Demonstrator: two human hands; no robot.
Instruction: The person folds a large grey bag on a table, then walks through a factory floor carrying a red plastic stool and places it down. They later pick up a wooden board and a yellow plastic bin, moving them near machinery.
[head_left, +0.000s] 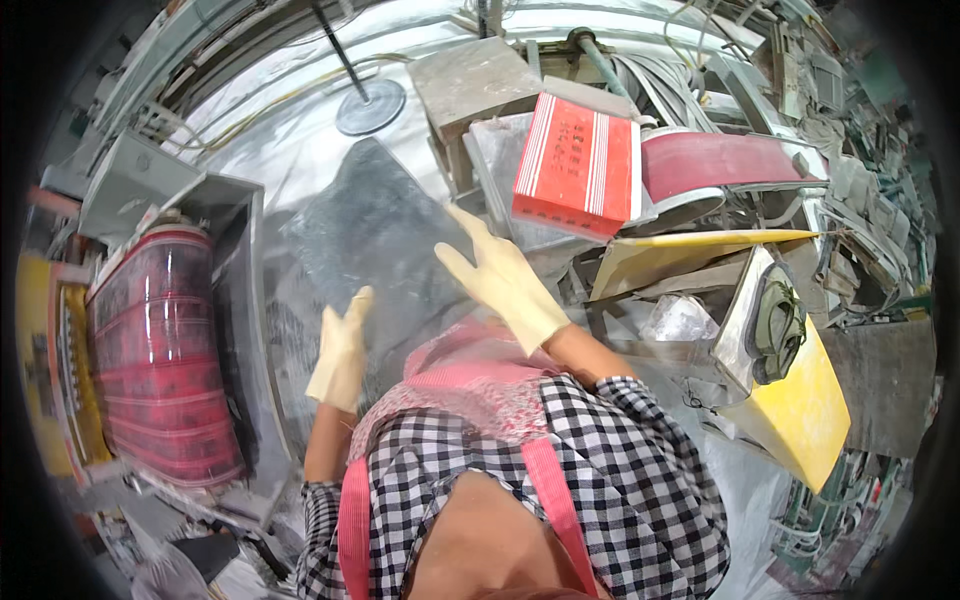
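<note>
Both gloved hands steadied a grey metal sheet (375, 235) at centre, between the red sanding belt (160, 350) on the left and the red box (577, 165). Left hand (342, 350) flat along its near edge; right hand (497, 275) spread open on its right side. Step judged: positioning the sheet; next calls for a firm edge grip.

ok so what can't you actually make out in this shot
- Head view: whether the left hand grips the grey metal sheet or only rests on its edge; its fingers show from the back.
- Head view: the sheet's lower end, hidden behind the pink apron.
- Head view: the right hand lies flat on the sheet, palm side unseen.
- Head view: the red belt on the left is motion-blurred, surface unclear.
- Head view: corners are cut off by the dark fisheye rim.
</note>
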